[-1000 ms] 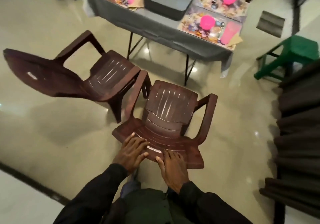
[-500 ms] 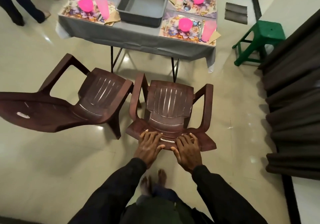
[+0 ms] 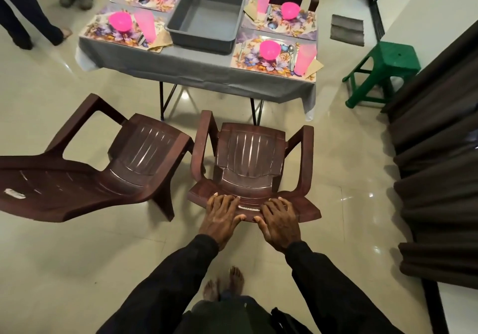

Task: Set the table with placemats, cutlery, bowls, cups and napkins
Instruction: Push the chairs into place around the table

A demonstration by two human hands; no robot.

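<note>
A hall is serving as a dining room: a cloth-covered bench (image 3: 196,72) is standing on glossy tiles (image 3: 77,256), plastic chairs (image 3: 251,152) around it, curtains (image 3: 439,126) hanging alongside.

I look down on a glossy cream tile floor (image 3: 64,269) flecked with glare, a brown armchair (image 3: 249,157) squared to the grey-draped table (image 3: 207,77), a second armchair (image 3: 144,152) angled beside it on my left, a green stool (image 3: 388,62) right of the table, dark pleated curtain (image 3: 439,139) at right.
</note>
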